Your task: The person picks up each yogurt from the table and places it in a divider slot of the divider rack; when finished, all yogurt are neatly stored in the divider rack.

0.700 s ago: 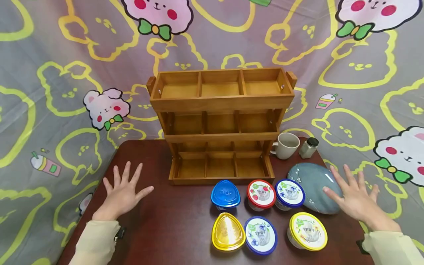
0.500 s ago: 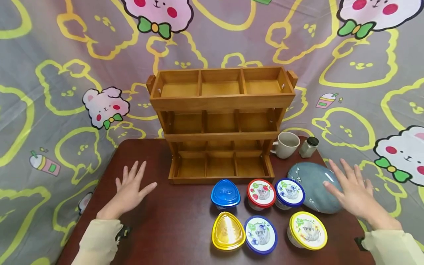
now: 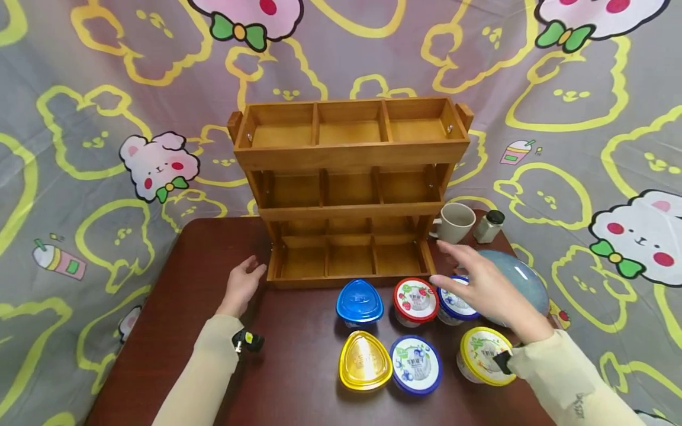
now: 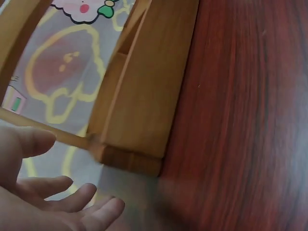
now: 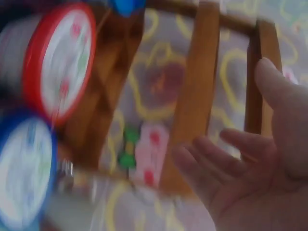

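A three-tier wooden rack (image 3: 351, 155) with divided compartments stands at the back of the dark red table. My left hand (image 3: 243, 285) is beside its lower left corner, with nothing in its grasp; the left wrist view shows the fingers (image 4: 103, 214) loosely bent near the corner of the bottom tray. Above the cups at the rack's lower right is my right hand (image 3: 482, 287), its fingers spread apart. It overlaps a round blue-lidded cup (image 3: 452, 305) in the head view. A red-lidded cup (image 3: 415, 299) stands just left of that one.
In front of the rack are a blue triangular-lidded cup (image 3: 359, 300), a gold triangular-lidded cup (image 3: 364, 361), another blue-lidded cup (image 3: 416, 365) and a yellow-lidded cup (image 3: 482, 354). A mug (image 3: 456, 223), a black-capped jar (image 3: 488, 227) and a blue-grey plate (image 3: 524, 284) are at right.
Both hands have moved inward toward the rack's lower sides, the left to the right and the right to the left. The head view has shifted slightly; rack and cups keep their places.
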Available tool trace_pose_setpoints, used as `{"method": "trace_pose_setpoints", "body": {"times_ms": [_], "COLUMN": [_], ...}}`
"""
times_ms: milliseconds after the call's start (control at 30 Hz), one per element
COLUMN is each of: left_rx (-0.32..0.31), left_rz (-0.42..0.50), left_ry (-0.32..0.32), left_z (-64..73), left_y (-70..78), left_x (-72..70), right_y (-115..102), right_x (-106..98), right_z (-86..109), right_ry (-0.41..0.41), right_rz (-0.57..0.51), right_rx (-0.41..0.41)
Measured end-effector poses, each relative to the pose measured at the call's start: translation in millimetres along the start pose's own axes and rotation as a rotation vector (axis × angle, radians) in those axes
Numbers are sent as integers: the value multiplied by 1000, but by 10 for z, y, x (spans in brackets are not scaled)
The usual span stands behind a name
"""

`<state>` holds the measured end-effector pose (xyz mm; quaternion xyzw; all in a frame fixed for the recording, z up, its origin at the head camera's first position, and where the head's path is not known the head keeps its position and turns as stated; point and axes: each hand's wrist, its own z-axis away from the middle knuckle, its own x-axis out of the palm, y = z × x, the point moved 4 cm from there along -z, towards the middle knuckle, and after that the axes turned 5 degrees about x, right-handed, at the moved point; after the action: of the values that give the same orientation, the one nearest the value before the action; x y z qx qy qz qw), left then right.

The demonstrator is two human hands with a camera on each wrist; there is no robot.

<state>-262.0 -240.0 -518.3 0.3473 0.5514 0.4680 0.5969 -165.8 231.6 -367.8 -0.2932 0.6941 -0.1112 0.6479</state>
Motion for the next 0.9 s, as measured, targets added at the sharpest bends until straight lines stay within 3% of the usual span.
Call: {"method": "trace_pose_setpoints", "body": {"times_ms": [200,467,633,900], "left_rx": [-34,32,70,51], "left_rz": [53,-67,-67,-75], "left_ry": [-10,-13,19,7], "left_z": [-142,-196,-196,-162], "left_y": [-82,-121,-123,-150], "left_x": [174,293,289,320], "right_y": [-312,-513,-589,-646], "right_x": [550,1067,1302,1490], "right_z": [-240,-362,-401,-425], "right_ry": [-148,-327,-386,-420], "right_rz": [-20,6,52,98], "right_rx": [9,63,101,111]}}
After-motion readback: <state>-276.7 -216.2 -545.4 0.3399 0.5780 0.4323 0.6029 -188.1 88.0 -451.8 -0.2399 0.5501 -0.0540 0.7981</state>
